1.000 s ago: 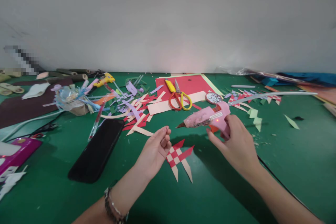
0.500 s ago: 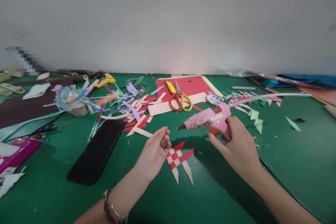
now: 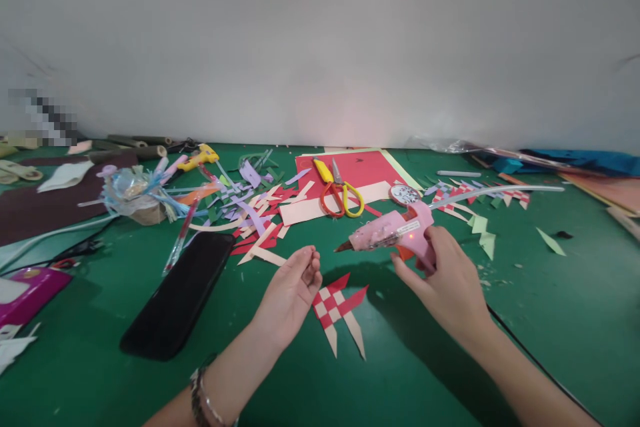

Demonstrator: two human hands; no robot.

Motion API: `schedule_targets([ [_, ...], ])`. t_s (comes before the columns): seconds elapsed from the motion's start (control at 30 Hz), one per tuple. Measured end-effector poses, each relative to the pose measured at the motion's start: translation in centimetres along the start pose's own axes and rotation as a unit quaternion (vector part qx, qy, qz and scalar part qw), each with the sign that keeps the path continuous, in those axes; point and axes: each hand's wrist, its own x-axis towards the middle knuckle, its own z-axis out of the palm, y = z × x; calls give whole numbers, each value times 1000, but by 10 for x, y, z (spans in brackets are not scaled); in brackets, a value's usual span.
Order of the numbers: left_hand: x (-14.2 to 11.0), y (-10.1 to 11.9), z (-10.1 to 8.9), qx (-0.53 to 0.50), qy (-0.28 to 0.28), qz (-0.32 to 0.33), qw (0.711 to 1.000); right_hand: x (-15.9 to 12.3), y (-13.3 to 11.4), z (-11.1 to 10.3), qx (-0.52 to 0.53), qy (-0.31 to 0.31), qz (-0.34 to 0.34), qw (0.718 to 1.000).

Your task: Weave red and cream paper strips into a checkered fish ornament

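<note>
My right hand (image 3: 447, 277) grips a pink glue gun (image 3: 393, 233) with a long clear glue stick (image 3: 500, 191) trailing to the right; its nozzle points left above the table. A woven red and cream paper piece (image 3: 340, 310) lies flat on the green table (image 3: 575, 320) just below the nozzle. My left hand (image 3: 293, 290) rests beside that piece on its left edge, fingers curled loosely with nothing visible in them.
A black phone (image 3: 180, 293) lies left of my left hand. Behind are a heap of cut paper strips (image 3: 250, 207), red and yellow scissors (image 3: 340, 190) on red paper (image 3: 370, 167), a yellow glue gun (image 3: 197, 157) and more woven pieces (image 3: 470, 197). A grey wall (image 3: 320, 47) closes the back.
The view has tilted up a little, so everything sits slightly lower and left. The hands, glue gun and woven piece keep their positions relative to each other.
</note>
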Motion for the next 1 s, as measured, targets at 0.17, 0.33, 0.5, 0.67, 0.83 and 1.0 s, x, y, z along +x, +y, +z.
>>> schedule_targets([
  [0.17, 1, 1, 0, 2, -13, 4, 1000, 0, 0, -1, 5, -4, 4, 1000],
  [0.33, 2, 3, 1, -12, -2, -1, 1000, 0, 1, -1, 6, -10, 6, 1000],
  [0.5, 2, 3, 2, -21, -2, 2, 1000, 0, 0, 1, 5, -13, 8, 1000],
  [0.67, -1, 7, 5, -5, 12, 7, 1000, 0, 1, 0, 8, -23, 17, 1000],
  [0.83, 3, 20, -4, 51, 2, 95, 994, -6, -1, 5, 59, -96, -11, 994],
  [1.0, 7, 25, -20, 95, -15, 139, 986, -17, -4, 14, 93, -191, -66, 975],
])
